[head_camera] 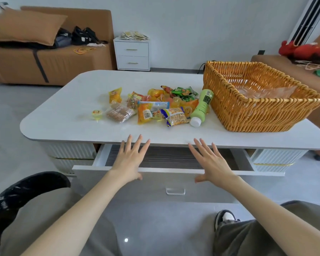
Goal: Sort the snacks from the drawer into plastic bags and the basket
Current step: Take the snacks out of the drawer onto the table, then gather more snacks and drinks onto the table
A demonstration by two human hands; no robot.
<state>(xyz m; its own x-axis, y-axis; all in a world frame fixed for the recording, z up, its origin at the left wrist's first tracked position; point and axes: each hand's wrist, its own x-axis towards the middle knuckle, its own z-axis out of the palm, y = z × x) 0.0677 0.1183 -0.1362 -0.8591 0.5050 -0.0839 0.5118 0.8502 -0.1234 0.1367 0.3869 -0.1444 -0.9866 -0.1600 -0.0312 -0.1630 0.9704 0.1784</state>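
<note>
- Both hands hover over the open drawer (164, 157): the left hand (130, 159) has its fingers straight and fanned wide, holding nothing, thumb by the top edge of the drawer front
- right hand (211, 163) is likewise spread flat and empty, fingertips reaching toward the near edge of the counter (63, 117)
- drawer is pulled out below the counter, its dark wood-grain floor showing between the hands; a pale handle (175, 191) sits on the front panel
- snacks (155, 106) lie in a loose heap on the middle of the counter, orange, yellow and green packets overlapping
- small jelly cup (96, 113) lies apart at the heap's left, near a biscuit pack (118, 112)
- green bottle (201, 106) lies on its side, white cap toward the person, its base just beside the basket
- basket (248, 111), woven and orange, stands at the counter's right end; clear plastic bags (262, 93) lie inside it
- brown sofa (63, 60) and white cabinet (131, 54) stand by the far wall
</note>
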